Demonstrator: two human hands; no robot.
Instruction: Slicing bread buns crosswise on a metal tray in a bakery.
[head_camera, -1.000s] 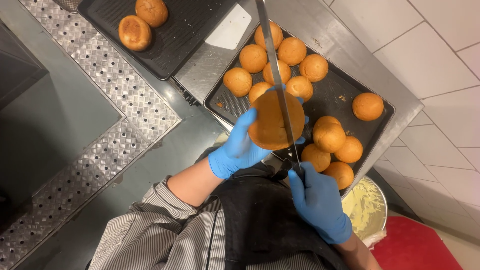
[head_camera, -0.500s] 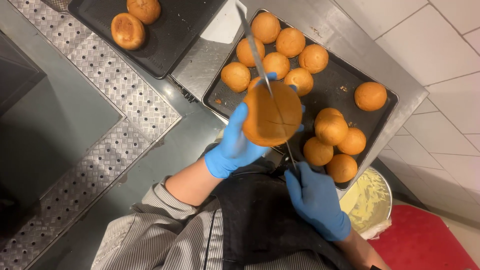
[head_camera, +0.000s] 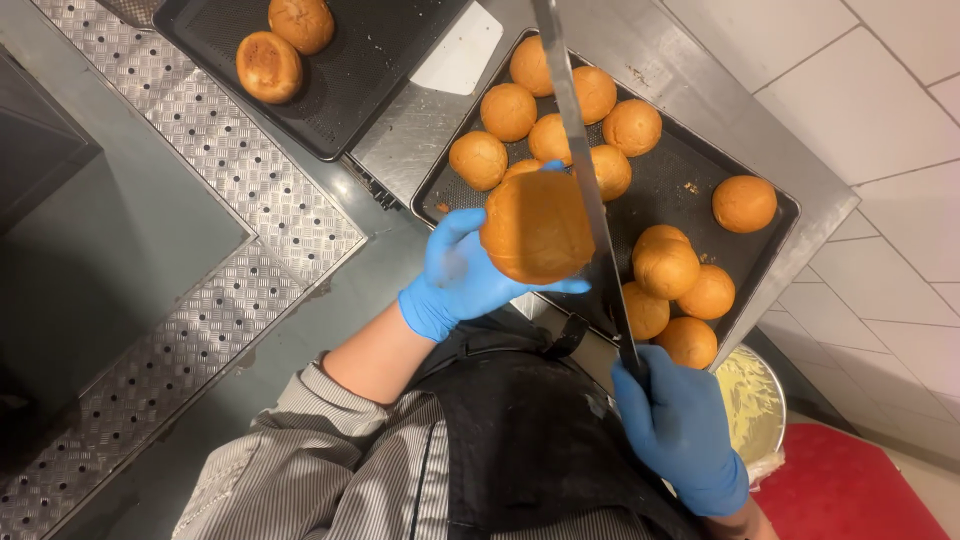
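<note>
Blue-gloved left hand (head_camera: 458, 275): I am cupping one large golden bun (head_camera: 537, 226) in it, fingers wrapped round the near side, holding the bun up above the front edge of the dark baking tray (head_camera: 770, 250). Blue-gloved right hand (head_camera: 678, 430): I am gripping the handle of a long bread knife (head_camera: 582, 170) in a closed fist, the blade running away from me along the bun's right side, touching or just beside it; I cannot tell whether it is biting in. Tray holds about a dozen more whole buns (head_camera: 666, 266). Second dark tray (head_camera: 360, 80), further left on the steel surface (head_camera: 420, 150), is carrying two buns. Pale tub (head_camera: 752, 405) is sitting low at my right. Step in hand, as I judge it: splitting the held bun. Next move calls for a level blade and fingers kept clear.
</note>
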